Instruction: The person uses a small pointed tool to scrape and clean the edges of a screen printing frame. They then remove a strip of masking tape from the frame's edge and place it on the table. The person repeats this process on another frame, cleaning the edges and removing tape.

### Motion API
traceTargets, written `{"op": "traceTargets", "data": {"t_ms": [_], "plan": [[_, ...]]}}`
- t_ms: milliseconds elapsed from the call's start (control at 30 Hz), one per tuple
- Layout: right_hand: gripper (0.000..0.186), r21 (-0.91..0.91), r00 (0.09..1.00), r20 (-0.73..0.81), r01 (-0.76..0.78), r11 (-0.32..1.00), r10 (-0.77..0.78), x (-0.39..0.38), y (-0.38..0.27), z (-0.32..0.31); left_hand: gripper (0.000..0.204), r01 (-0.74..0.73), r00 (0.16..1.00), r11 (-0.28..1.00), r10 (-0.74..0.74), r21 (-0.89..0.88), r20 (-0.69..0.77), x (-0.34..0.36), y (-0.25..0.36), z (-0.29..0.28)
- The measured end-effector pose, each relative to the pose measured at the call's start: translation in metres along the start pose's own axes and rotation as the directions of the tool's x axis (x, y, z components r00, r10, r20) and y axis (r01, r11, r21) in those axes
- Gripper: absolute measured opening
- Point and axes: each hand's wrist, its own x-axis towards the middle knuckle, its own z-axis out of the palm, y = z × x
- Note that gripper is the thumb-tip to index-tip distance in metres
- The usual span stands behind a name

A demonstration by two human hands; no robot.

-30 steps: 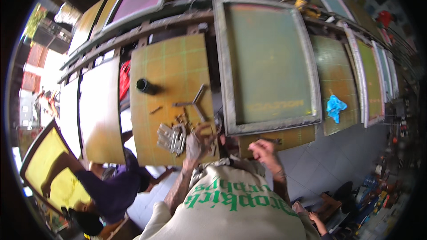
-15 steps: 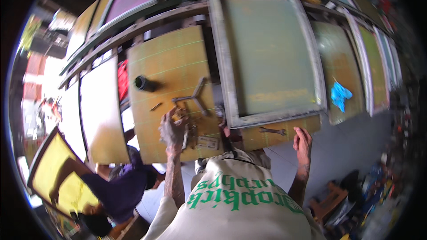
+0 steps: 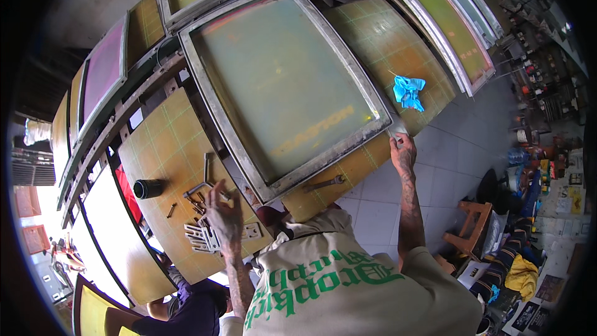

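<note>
My left hand (image 3: 225, 210) hovers over the yellow board (image 3: 149, 149), fingers apart, beside a three-arm socket wrench (image 3: 206, 171). Around it lie small bolts (image 3: 171, 210), metal brackets (image 3: 202, 238) and a dark cylinder (image 3: 148, 188). My right hand (image 3: 403, 148) is closed at the lower-right corner of the large framed screen (image 3: 283, 81), on something greyish I cannot make out. A spanner (image 3: 323, 183) rests on the board strip below that screen's lower edge.
Other framed screens (image 3: 444, 28) line the rack. A crumpled blue cloth (image 3: 408, 92) lies on the right board. Below right are an orange stool (image 3: 466, 227) and piled items on the tiled floor (image 3: 435, 174). Another person (image 3: 193, 308) is at the lower left.
The view has swung rightward. My left hand has lifted from among the metal parts, fingers spreading. My right hand has risen to the corner of the large screen and closed there.
</note>
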Motion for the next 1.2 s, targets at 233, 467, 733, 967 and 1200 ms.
{"op": "traceTargets", "data": {"t_ms": [233, 467, 733, 967, 1200], "plan": [[0.016, 0.102, 0.979, 0.185, 0.064, 0.993, -0.082, 0.004, 0.011, -0.013, 0.075, -0.029, 0.999, 0.972, 0.022, 0.235, 0.035, -0.019, 0.034, 0.078], [0.015, 0.228, 0.911, 0.408, -0.030, 0.973, -0.068, 0.031, 0.029, -0.027, 0.089, 0.298, 0.953, 0.954, -0.299, 0.018, 0.058, -0.013, 0.031, 0.100], [0.021, 0.346, 0.864, 0.487, -0.057, 0.936, -0.127, 0.056, 0.078, -0.008, 0.084, 0.045, 0.989, 0.999, -0.046, -0.010, -0.143, -0.027, 0.012, 0.140], [0.020, 0.367, 0.656, 0.753, -0.339, 0.866, -0.063, 0.074, 0.067, -0.028, 0.057, -0.397, 0.916, 0.917, 0.398, 0.033, -0.044, -0.009, 0.164, 0.167], [0.020, 0.369, 0.654, 0.755, -0.357, 0.858, -0.053, 0.073, 0.069, -0.023, 0.027, -0.763, 0.572, 0.616, 0.785, -0.195, 0.238, 0.000, 0.223, 0.264]]}}
